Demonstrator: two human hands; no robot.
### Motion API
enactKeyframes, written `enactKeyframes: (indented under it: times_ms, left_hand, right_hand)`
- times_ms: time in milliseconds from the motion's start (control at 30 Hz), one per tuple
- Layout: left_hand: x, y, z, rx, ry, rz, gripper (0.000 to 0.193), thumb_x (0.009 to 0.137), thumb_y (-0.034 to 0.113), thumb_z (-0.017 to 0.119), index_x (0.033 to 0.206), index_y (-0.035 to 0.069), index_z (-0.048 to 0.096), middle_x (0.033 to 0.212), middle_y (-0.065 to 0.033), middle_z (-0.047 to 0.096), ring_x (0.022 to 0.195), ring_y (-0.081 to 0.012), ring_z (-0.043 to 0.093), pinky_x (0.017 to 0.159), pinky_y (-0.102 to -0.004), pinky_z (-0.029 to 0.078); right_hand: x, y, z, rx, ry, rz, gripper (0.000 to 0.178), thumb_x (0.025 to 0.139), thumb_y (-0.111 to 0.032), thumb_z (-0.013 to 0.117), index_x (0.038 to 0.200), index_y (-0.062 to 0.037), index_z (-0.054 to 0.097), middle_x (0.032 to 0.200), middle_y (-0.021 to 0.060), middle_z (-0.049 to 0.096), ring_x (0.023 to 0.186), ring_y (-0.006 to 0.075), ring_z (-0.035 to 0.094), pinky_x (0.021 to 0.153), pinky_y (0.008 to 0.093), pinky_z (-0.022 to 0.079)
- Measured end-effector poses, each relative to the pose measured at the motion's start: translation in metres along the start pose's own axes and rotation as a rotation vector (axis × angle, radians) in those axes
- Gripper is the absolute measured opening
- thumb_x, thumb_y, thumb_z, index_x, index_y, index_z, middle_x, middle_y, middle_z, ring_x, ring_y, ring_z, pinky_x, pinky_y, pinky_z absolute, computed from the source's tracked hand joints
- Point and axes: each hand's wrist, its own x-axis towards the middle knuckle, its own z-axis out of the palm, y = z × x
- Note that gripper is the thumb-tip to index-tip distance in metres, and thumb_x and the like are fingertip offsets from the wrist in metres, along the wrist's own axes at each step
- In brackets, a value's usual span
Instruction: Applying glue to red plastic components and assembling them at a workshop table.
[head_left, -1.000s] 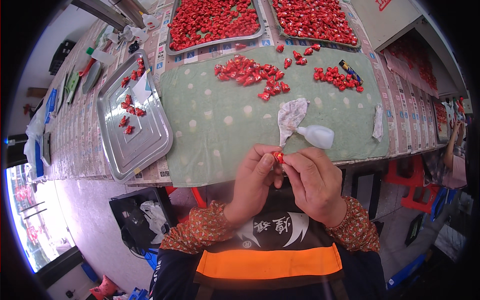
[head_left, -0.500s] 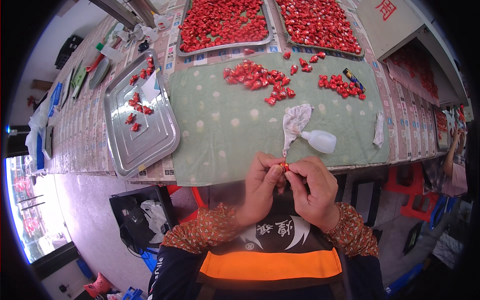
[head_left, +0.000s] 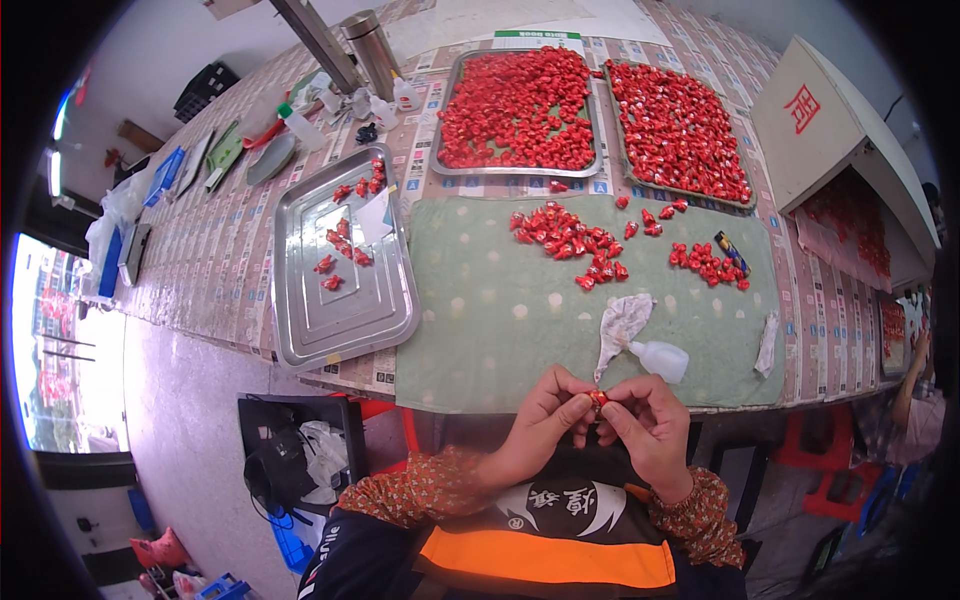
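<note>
Just in front of my body, near the table's front edge, both hands meet on a small glossy red piece (head_left: 598, 398) with gold touches. My left hand (head_left: 545, 415) pinches it from the left, thumb against finger. From the right, the fingertips of my right hand (head_left: 652, 425) close on it too, covering much of its shape. Right beyond my fingers lie a crumpled stained white rag (head_left: 622, 325) and a translucent squeeze bottle (head_left: 662, 361) on its side. Farther back, a heap of similar red pieces (head_left: 565, 237) and a smaller cluster (head_left: 705, 262) rest on the green cloth (head_left: 480, 350).
On the left, a metal tray (head_left: 345, 315) holds several red pieces. Two more trays, a left one (head_left: 517, 171) and a right one (head_left: 688, 197), stand full at the back. A white box (head_left: 800, 105) stands far right. A steel flask (head_left: 371, 55) is at the back left.
The view has tilted up and shifted left, so the table sits lower and farther right in it. Both hands still pinch the red piece, with slightly shifted fingers.
</note>
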Motion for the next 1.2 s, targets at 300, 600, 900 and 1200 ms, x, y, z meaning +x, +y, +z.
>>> enactKeyframes:
  times_ms: [300, 600, 900, 1200]
  left_hand:
    - [-0.001, -0.006, 0.007, 0.063, 0.03, 0.102, 0.013, 0.101, 0.018, 0.051, 0.104, 0.005, 0.049, 0.084, 0.0009, 0.052, 0.068, -0.0016, 0.044, 0.054, -0.0168, 0.039]
    - [-0.002, -0.018, 0.007, 0.071, 0.054, 0.145, 0.009, 0.101, 0.014, 0.05, 0.106, 0.007, 0.048, 0.091, -0.0007, 0.052, 0.07, -0.0036, 0.045, 0.055, -0.0175, 0.039]
    - [-0.002, -0.017, 0.01, 0.052, 0.059, 0.153, 0.01, 0.102, 0.017, 0.049, 0.104, 0.008, 0.047, 0.082, 0.0027, 0.047, 0.065, -0.0004, 0.04, 0.053, -0.0159, 0.035]
    - [-0.004, -0.021, 0.01, 0.067, 0.071, 0.129, 0.011, 0.102, 0.018, 0.049, 0.104, 0.007, 0.047, 0.081, 0.0028, 0.047, 0.065, -0.0002, 0.04, 0.052, -0.0161, 0.035]
  right_hand:
    - [-0.002, 0.002, 0.007, -0.439, 0.068, -0.358, 0.008, 0.087, 0.006, 0.062, 0.093, 0.0009, 0.059, 0.077, 0.0082, 0.059, 0.059, 0.0106, 0.06, 0.052, 0.0225, 0.047]
    - [-0.002, 0.013, 0.01, -0.397, 0.104, -0.364, 0.006, 0.088, 0.005, 0.06, 0.092, 0.0011, 0.058, 0.078, 0.0077, 0.058, 0.058, 0.0103, 0.059, 0.051, 0.0224, 0.047]
    - [-0.003, 0.015, 0.011, -0.41, 0.091, -0.37, 0.007, 0.089, 0.006, 0.059, 0.094, 0.0008, 0.057, 0.077, 0.0073, 0.057, 0.058, 0.0103, 0.059, 0.051, 0.0222, 0.046]
    - [-0.006, 0.016, 0.01, -0.442, 0.102, -0.377, 0.006, 0.089, 0.004, 0.059, 0.093, 0.0006, 0.058, 0.074, 0.0074, 0.056, 0.057, 0.011, 0.057, 0.051, 0.0238, 0.045]
